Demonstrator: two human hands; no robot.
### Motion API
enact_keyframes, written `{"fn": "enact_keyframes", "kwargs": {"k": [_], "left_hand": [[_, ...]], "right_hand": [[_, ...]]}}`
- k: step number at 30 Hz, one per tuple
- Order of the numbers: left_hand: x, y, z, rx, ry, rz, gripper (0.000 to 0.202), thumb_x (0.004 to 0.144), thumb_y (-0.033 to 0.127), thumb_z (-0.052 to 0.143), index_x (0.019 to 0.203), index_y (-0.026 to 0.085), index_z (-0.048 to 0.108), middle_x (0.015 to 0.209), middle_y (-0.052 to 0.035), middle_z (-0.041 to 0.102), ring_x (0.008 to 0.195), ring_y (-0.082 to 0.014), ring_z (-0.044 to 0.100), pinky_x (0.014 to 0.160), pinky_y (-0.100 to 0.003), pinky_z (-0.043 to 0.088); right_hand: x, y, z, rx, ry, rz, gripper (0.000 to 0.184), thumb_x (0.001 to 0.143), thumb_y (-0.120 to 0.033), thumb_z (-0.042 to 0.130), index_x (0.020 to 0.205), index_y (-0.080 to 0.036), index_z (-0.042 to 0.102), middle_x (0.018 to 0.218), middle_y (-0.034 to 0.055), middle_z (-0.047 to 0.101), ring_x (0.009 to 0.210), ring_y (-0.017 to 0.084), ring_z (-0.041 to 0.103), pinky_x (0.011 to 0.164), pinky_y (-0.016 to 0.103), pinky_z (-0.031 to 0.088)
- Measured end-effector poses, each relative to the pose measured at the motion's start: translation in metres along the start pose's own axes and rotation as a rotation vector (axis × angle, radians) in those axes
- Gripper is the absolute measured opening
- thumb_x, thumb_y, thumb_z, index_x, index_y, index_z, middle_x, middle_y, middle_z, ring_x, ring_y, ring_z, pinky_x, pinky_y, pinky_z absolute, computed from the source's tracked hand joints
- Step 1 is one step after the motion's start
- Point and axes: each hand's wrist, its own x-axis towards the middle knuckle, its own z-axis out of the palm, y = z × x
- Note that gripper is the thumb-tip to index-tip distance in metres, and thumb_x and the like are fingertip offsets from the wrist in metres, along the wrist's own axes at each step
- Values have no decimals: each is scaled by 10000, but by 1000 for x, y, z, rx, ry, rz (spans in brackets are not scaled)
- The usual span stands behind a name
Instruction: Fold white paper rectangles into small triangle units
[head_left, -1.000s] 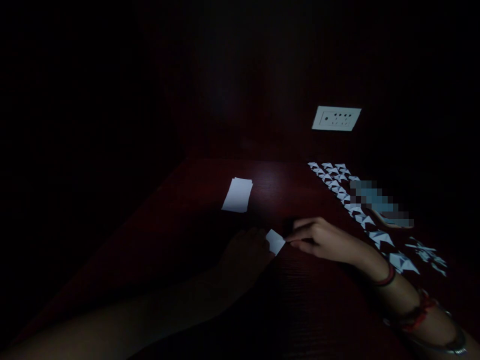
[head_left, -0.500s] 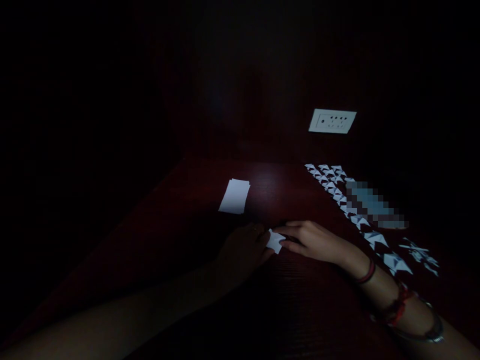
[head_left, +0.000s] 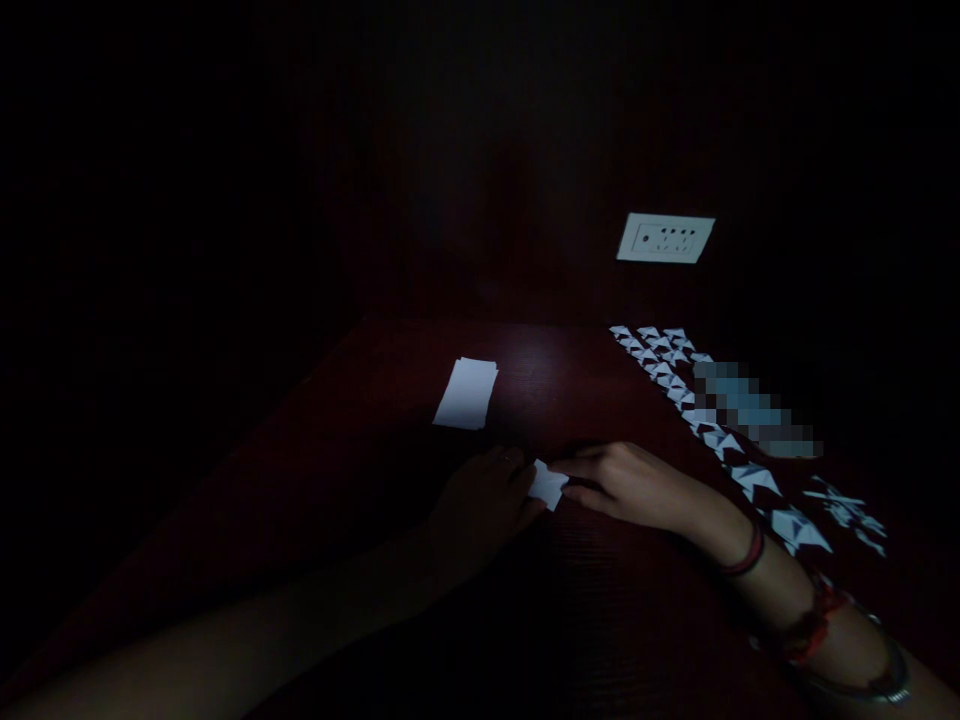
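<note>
A small white piece of paper (head_left: 548,485) lies between my two hands, low over the dark red table. My left hand (head_left: 484,500), deep in shadow, holds its left side with thumb and fingers. From the right, my right hand (head_left: 626,484) has its index finger and thumb at the paper's right edge, closed on it. Whether the piece is folded is hard to see in this light. Beyond my left hand lies a stack of white paper sheets (head_left: 466,394).
Several folded white paper pieces (head_left: 671,385) stand in rows along the right side. Near them are a blurred-out oblong object (head_left: 754,408) and a heap of thin paper scraps (head_left: 846,512). A white socket plate (head_left: 666,238) is on the back wall. The table (head_left: 390,370) is dimly lit.
The right index finger and thumb have shifted slightly at the paper's edge, and the paper looks flatter. Both hands stay at the same spot; the view has moved a little.
</note>
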Motion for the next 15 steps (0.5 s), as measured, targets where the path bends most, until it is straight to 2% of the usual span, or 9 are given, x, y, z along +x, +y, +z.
{"fn": "enact_keyframes", "kwargs": {"k": [7, 11, 13, 15], "left_hand": [[-1, -1, 3, -26, 23, -11, 243, 821, 315, 463, 995, 158, 530, 929, -54, 520, 854, -199, 482, 727, -334, 398], [0, -1, 2, -58, 31, -9, 228, 819, 308, 472, 967, 148, 538, 927, -56, 522, 860, -189, 487, 735, -325, 402], [0, -2, 1, -90, 16, -3, 221, 812, 301, 486, 962, 146, 535, 918, -48, 522, 849, -178, 490, 737, -314, 405], [0, -2, 0, -106, 8, 0, 212, 805, 289, 499, 957, 145, 534, 911, -43, 522, 844, -171, 491, 741, -308, 408]], "right_hand": [[-8, 0, -9, -44, -48, -18, 219, 789, -192, 450, 931, -194, 618, 917, 53, 622, 829, 164, 572, 717, 254, 419], [-12, 0, -14, -60, -113, -27, 203, 794, -180, 441, 848, -187, 637, 788, 34, 633, 714, 138, 578, 643, 231, 413], [-12, 0, -15, -82, -94, -8, 208, 801, -183, 432, 819, -178, 639, 760, 34, 625, 688, 134, 574, 633, 231, 411], [-9, -1, -13, -94, -10, 25, 214, 811, -198, 422, 865, -178, 629, 816, 43, 615, 733, 143, 574, 666, 241, 415]]}}
